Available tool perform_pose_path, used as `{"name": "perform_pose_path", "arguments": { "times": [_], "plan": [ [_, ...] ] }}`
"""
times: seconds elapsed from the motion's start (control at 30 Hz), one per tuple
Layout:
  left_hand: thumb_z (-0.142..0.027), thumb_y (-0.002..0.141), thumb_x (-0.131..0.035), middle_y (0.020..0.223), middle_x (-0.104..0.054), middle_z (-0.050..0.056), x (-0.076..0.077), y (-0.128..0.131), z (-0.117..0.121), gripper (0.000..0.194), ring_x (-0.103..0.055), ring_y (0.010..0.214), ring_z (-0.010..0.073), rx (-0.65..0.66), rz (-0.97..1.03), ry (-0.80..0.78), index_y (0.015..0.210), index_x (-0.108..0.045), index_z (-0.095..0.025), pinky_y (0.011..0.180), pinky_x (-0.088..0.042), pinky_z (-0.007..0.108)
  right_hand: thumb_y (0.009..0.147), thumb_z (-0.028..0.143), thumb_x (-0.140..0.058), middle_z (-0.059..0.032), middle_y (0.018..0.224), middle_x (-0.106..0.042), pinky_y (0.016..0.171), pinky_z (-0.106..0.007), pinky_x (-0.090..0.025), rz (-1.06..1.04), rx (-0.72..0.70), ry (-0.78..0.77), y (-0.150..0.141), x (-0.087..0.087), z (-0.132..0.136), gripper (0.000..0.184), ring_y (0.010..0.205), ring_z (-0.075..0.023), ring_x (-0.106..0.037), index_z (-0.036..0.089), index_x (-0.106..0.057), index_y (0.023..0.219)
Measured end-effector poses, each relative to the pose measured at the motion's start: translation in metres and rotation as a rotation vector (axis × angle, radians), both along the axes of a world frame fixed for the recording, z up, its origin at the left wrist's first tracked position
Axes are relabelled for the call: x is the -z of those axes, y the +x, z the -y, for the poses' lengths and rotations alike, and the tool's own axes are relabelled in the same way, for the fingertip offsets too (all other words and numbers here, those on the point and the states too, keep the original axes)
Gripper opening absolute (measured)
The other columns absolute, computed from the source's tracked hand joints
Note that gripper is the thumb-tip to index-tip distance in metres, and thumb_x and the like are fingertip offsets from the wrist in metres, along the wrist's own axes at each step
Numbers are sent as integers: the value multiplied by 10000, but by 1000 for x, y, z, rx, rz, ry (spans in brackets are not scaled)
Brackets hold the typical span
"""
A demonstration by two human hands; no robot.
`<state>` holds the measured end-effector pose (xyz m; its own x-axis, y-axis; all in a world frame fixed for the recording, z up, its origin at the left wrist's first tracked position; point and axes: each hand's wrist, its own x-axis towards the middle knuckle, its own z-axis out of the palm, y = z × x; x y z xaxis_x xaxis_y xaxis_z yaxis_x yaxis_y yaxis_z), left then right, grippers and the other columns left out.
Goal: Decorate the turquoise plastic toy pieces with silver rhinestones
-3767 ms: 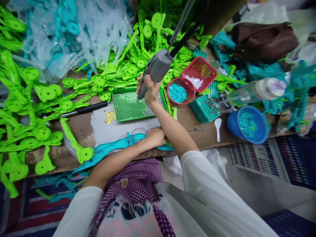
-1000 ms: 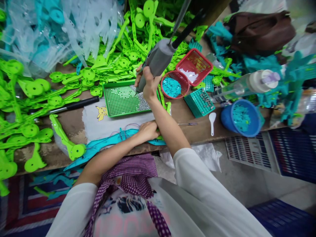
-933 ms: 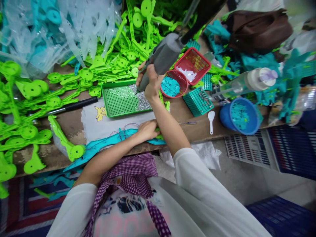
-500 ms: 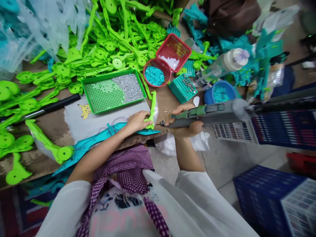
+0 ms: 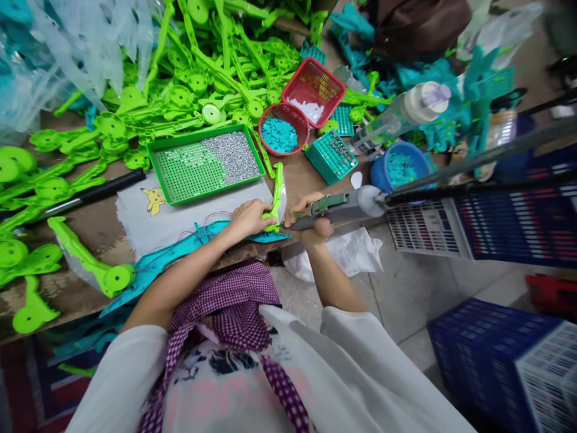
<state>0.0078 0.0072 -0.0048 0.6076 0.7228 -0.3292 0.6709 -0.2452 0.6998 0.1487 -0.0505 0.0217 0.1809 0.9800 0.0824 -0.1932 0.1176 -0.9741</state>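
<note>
Screwdriver (image 5: 342, 207) lies across our closed right hand (image 5: 311, 216), long axis left-right, tip pointing left at green part (image 5: 276, 195), just beside it. Left hand (image 5: 246, 218) is closed on that part at the table (image 5: 315, 180) edge, w/ the teal strip (image 5: 180, 255) under it. Green tray (image 5: 205, 162): screws fill its right side. Red round basket (image 5: 283, 135): teal bits.

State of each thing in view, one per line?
Left hand: shut on green part.
Green part: held at the table edge.
Right hand: shut on screwdriver.
Screwdriver: lying level, tip at the green part.
Green tray: open, screws heaped at its right end.
Bottle: capped, on its side.
</note>
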Motion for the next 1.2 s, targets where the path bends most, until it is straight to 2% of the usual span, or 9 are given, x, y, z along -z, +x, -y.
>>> {"name": "perform_pose_path", "arguments": {
  "times": [0.17,0.37,0.47,0.53,0.63,0.77,0.87,1.0,1.2],
  "plan": [
    [-442,872,-595,1107,-668,84,1,1,1,381,-623,1058,289,24,14,6,1190,-689,-254,898,-481,391,500,819,-657,44,439,-472,333,-291,-399,1,31,61,-6,-11,-2,609,395,-189,-543,252,-487,641],
    [-434,874,-600,1099,-612,79,3,0,2,376,-609,1049,272,28,14,25,1194,-677,-253,916,-477,379,520,808,-659,35,458,-512,338,-289,-378,-28,-1,90,-2,0,1,597,376,-181,-523,251,-514,678],
    [-447,890,-569,1066,-616,76,1,-1,2,328,-611,1041,274,29,0,26,1129,-701,-265,907,-480,386,557,813,-639,32,491,-532,360,-293,-398,1,-26,14,2,-3,-1,598,386,-169,-518,246,-545,722],
    [-452,894,-559,1060,-622,75,0,-1,2,321,-612,1046,274,39,-9,32,1115,-705,-270,907,-480,383,522,842,-644,28,529,-542,410,-310,-446,54,1,-16,1,-16,-7,641,446,-177,-553,249,-557,749],
    [-439,891,-569,1124,-630,77,-2,-1,1,342,-610,1067,271,65,-14,50,1156,-684,-256,922,-475,368,499,841,-672,14,614,-564,528,-342,-516,150,122,69,-10,-46,-19,646,587,-195,-602,266,-564,774],
    [-354,951,-472,1191,-633,68,-15,-14,1,305,-599,1079,230,149,-4,104,1164,-663,-248,940,-451,322,693,620,-724,15,740,-578,679,-349,-545,279,189,171,-44,-87,-35,395,729,-180,-599,281,-581,836],
    [-290,973,-412,1194,-629,77,-29,-39,3,323,-574,1092,232,162,-83,203,1195,-643,-246,943,-422,334,753,524,-719,22,832,-577,736,-337,-549,275,108,212,-66,-101,-44,327,835,-171,-597,280,-582,923],
    [-282,956,-457,1112,-639,108,-34,-72,4,292,-541,1060,268,157,-315,299,1130,-682,-217,925,-372,391,733,511,-747,31,829,-560,723,-302,-542,276,-47,233,-71,-90,-52,374,814,-148,-580,262,-586,962],
    [-244,936,-494,992,-649,96,-23,-81,-5,223,-532,980,239,257,-279,385,937,-705,-174,851,-319,365,789,556,-679,14,902,-607,797,-326,-536,428,-171,265,-63,-62,-62,441,867,-153,-585,226,-589,1067]
  ]
}}
